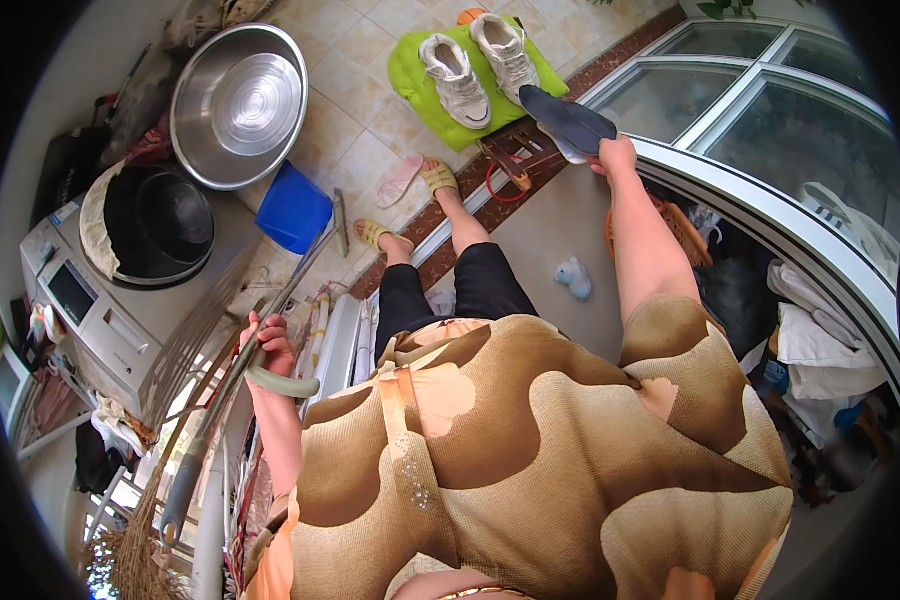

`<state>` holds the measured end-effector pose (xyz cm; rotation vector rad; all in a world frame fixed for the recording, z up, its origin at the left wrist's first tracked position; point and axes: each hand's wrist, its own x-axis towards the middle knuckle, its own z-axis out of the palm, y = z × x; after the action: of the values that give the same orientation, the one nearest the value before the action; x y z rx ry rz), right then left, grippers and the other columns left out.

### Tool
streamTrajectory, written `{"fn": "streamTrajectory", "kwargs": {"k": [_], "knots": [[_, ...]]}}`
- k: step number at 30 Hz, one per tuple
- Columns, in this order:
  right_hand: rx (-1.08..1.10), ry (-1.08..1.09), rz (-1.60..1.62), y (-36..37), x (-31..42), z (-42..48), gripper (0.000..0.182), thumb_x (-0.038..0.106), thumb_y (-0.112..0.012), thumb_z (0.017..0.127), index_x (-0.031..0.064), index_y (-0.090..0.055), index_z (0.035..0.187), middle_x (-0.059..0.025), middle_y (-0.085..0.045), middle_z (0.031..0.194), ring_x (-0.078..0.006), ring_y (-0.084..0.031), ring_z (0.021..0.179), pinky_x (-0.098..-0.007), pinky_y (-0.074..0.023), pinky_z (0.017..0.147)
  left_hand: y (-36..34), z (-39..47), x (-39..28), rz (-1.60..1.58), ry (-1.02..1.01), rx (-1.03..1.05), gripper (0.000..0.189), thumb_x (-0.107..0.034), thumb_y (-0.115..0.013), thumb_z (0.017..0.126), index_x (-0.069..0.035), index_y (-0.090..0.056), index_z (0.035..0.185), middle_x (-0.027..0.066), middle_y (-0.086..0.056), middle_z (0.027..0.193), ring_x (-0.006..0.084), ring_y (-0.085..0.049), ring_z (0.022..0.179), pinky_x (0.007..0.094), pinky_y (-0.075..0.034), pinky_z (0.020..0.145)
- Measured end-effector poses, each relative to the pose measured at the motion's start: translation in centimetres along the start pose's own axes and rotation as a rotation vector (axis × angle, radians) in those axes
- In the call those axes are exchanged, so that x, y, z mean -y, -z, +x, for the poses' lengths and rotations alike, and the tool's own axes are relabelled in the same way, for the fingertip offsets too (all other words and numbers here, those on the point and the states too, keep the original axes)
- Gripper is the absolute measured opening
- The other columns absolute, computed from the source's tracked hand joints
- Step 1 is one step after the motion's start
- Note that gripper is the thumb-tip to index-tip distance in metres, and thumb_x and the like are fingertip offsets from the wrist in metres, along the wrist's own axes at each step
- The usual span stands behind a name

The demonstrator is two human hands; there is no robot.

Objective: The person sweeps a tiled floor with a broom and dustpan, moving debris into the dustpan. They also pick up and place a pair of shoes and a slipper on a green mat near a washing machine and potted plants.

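My left hand (pixel 274 345), with a pale green bangle at the wrist, is closed around the long metal handle (pixel 229 390) of a blue dustpan (pixel 294 208). A straw broom (pixel 146 532) runs alongside this handle; whether my fingers also hold its stick I cannot tell. At the upper right my right hand (pixel 616 156) grips a dark shoe insole (pixel 570 118) by one end. Beneath it shows a whitish layer (pixel 568 146), perhaps a second insole. Just beyond the insole, two white sneakers (pixel 456 82) (pixel 505 56) stand on a lime-green cushion (pixel 450 139).
A steel basin (pixel 240 105) and a black-lined pot or tub (pixel 165 221) are at left, by a washing machine (pixel 105 322). A sliding glass door (pixel 765 142) borders the right. A small plush toy (pixel 573 278) and a pink slipper sole (pixel 400 182) lie on the floor.
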<state>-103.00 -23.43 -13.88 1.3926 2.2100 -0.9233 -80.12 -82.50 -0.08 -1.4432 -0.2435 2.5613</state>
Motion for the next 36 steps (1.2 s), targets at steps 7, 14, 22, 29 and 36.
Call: {"fn": "streamTrajectory", "kwargs": {"k": [7,14,22,29,36], "knots": [[0.014,-0.064,0.161,-1.6,-1.8,2.1,0.028,-0.001,-0.042,0.077,-0.0064,-0.052,0.102,-0.0205,-0.06,0.094,-0.0307,-0.065,0.066,-0.0356,-0.0546,0.048,0.3,-0.4,0.0,0.048,-0.052,0.01,0.022,-0.012,-0.053,0.086,-0.008,-0.058,0.106,0.0133,-0.047,0.094,0.0152,-0.054,0.07,0.0245,-0.048,0.056],[0.025,-0.068,0.071,-1.3,-2.0,2.6,0.028,0.001,-0.046,0.074,-0.0071,-0.056,0.1,-0.0197,-0.062,0.09,-0.0297,-0.065,0.068,-0.0363,-0.0547,0.054,1.3,-0.3,-0.6,0.036,-0.039,0.038,0.023,-0.011,-0.052,0.085,-0.008,-0.059,0.107,0.0133,-0.046,0.094,0.0159,-0.054,0.071,0.0258,-0.048,0.056],[-0.106,0.06,0.015,-1.3,-2.7,1.6,0.03,0.016,-0.053,0.08,-0.0026,-0.052,0.104,-0.0209,-0.061,0.093,-0.0307,-0.064,0.071,-0.0378,-0.0516,0.057,2.3,0.1,-0.5,0.005,-0.011,0.031,0.023,-0.012,-0.053,0.086,-0.007,-0.058,0.108,0.0122,-0.045,0.094,0.0154,-0.054,0.071,0.0253,-0.048,0.057],[-0.154,0.318,-0.528,-2.5,-1.7,-3.1,0.024,0.019,-0.054,0.083,0.008,-0.05,0.105,-0.0214,-0.061,0.099,-0.038,-0.057,0.096,-0.0444,-0.0442,0.083,1.5,0.5,0.6,-0.001,-0.014,-0.003,0.023,-0.011,-0.054,0.085,-0.007,-0.058,0.108,0.0117,-0.044,0.093,0.015,-0.055,0.072,0.0248,-0.048,0.057],[-0.195,0.311,-0.525,-3.9,-0.2,-2.1,0.027,0.017,-0.051,0.082,0.0023,-0.05,0.105,-0.0237,-0.06,0.102,-0.038,-0.057,0.097,-0.0438,-0.0449,0.083,2.1,0.2,-0.4,-0.012,-0.01,0.0,0.022,-0.011,-0.055,0.085,-0.007,-0.058,0.106,0.0124,-0.045,0.093,0.0149,-0.054,0.07,0.0245,-0.048,0.055]]}}
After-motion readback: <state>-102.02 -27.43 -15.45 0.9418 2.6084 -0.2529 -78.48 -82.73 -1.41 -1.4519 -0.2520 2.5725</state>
